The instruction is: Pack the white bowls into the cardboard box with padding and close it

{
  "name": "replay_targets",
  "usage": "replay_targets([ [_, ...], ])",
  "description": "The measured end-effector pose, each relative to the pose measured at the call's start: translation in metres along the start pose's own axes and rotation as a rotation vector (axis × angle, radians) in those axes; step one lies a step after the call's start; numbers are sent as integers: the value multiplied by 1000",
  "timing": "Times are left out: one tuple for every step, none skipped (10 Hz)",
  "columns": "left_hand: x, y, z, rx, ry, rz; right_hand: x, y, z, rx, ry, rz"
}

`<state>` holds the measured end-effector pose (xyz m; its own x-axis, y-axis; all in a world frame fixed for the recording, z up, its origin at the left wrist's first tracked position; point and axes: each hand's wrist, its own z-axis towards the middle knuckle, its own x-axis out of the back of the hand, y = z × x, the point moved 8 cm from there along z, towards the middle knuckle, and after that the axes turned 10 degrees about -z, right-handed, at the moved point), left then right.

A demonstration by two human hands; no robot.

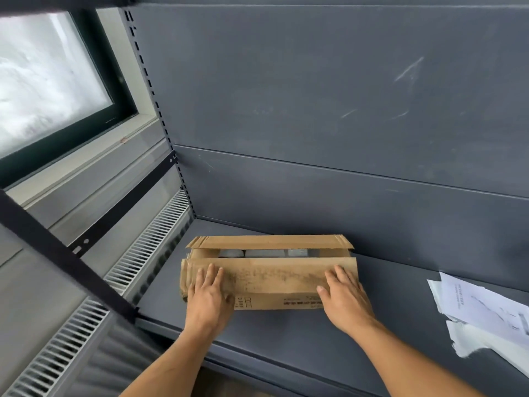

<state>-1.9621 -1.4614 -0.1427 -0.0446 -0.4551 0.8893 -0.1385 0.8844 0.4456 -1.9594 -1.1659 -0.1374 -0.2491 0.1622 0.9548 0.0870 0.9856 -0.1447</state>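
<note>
Cardboard box (pixel 269 282) lay on shelf (pixel 286 339). Left hand (pixel 209 293) and right hand (pixel 343 293) pressed its near flap (pixel 272 275), fingers straight, together. Papers (pixel 483 310) lay right of box.

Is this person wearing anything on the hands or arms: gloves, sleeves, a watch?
No. The left hand and right hand are bare, no gloves or rings visible; both forearms are uncovered to the frame's edge, with no watch or sleeve.

Cardboard box (pixel 269 275): brown corrugated card, matt, worn, scuffed print. Shelf (pixel 286 339): dark grey painted metal, matt, smooth, light scratches. Papers (pixel 483 310): thin white sheet, creased. Radiator grille (pixel 143 253): white slatted metal.
</note>
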Motion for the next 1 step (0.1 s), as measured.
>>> replay_targets([
  [0,12,-31,-31,45,-132,12,-2,-17,34,72,92],
])
